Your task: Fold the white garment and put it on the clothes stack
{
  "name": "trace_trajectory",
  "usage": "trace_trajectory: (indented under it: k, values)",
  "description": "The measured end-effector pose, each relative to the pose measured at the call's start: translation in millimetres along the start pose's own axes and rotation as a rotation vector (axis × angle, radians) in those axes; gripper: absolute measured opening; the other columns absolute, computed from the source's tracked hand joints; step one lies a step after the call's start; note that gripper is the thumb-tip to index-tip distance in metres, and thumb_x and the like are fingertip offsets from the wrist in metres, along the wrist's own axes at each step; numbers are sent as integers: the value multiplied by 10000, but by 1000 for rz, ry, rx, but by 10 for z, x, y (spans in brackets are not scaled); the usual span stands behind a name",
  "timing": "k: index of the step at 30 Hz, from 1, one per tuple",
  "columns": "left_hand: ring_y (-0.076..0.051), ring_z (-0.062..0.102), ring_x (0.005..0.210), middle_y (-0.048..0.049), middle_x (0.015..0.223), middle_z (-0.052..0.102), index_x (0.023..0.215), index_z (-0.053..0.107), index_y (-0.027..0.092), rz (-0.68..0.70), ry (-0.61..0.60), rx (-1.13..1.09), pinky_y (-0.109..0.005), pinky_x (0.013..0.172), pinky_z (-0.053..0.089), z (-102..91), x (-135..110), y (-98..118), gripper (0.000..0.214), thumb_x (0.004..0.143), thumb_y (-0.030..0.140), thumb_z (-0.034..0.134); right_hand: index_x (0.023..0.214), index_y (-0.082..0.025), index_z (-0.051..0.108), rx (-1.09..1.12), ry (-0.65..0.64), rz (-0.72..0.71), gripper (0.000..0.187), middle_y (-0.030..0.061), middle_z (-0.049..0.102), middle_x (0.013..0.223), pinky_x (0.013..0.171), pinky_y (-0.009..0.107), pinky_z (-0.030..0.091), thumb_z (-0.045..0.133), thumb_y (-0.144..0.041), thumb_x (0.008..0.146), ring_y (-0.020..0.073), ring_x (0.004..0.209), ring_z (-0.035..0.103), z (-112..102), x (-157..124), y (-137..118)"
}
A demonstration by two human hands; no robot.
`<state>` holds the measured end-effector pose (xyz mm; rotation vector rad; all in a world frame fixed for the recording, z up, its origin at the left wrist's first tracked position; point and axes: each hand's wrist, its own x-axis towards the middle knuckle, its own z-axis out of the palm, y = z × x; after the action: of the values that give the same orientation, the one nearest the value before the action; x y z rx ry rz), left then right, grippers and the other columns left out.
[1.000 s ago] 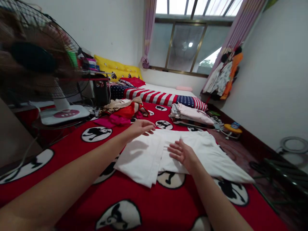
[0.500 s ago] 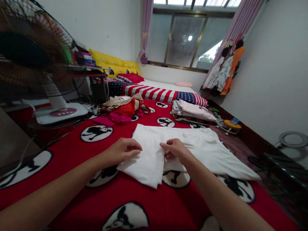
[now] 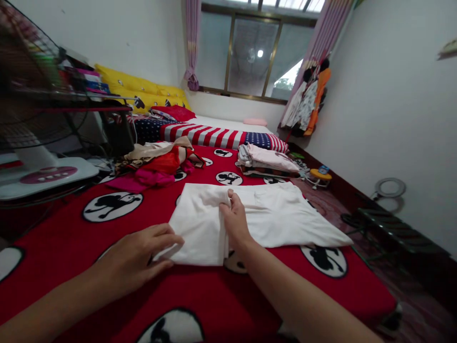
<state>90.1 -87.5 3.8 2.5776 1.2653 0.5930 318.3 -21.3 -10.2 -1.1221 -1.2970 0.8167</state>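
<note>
So the white cloth (image 3: 257,214) is lying half-folded on the red blanket (image 3: 228,290), the one with the black-and-white cartoon circles, pretty much dead center in front of me. My right hand (image 3: 235,221) is flat-ish on top of the cloth with the thumb along the folded edge, fingers loosely curled, pressing rather than gripping as far as I can see. My left hand (image 3: 137,257) sits at the cloth's near-left corner, fingers spread and open, fingertips touching that corner, palm down on the blanket. Beyond the cloth, to its far left, there's a messy pile of clothes (image 3: 160,164) in red, pink and beige. Past the cloth's far right edge is a folded stack of pinkish clothes (image 3: 267,159). Behind both, a stars-and-stripes cover (image 3: 214,136) on the mattress, then yellow pillows (image 3: 143,90) by the wall. Way off to the left of the cloth stands the fan (image 3: 32,109) on its white base.
</note>
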Motion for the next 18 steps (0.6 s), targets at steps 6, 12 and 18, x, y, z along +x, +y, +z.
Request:
trace_trajectory:
  k: [6,12,18]
  values:
    - [-165,642,850,-45,1059,658,1107,659,275,127,83,-183,-232,766,510,-5,481,317,280,871,405,586,973,-205,588,263,-1,110,364,2,683,889,712,278,483,575,-204,609,183,793,617,-605,547,-269]
    - [-204,585,1074,-68,1172,607,1125,649,239,238,108,-222,-304,952,457,255,1165,383,275,894,358,561,920,-191,633,186,80,198,409,-16,691,755,616,266,478,677,-151,516,152,619,610,-1808,1045,-361]
    - [-232,562,1114,-101,1239,564,1163,638,223,192,27,-218,-342,961,465,740,1464,258,336,855,353,599,895,-163,662,-189,205,405,343,48,729,774,566,292,497,664,-174,552,184,601,646,-2716,1103,179]
